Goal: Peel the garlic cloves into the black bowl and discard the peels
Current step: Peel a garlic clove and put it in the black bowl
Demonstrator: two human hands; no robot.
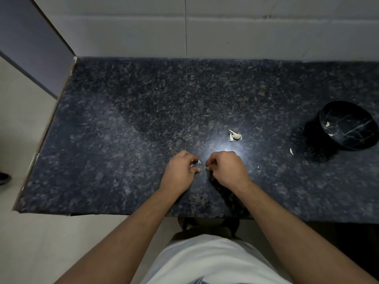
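Inside black bowl (348, 126), peeled cloves (327, 124).

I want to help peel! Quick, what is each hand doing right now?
Left hand: fingers curled, pinching a small white garlic piece.
Right hand: fingers curled; whether it holds anything cannot be told.
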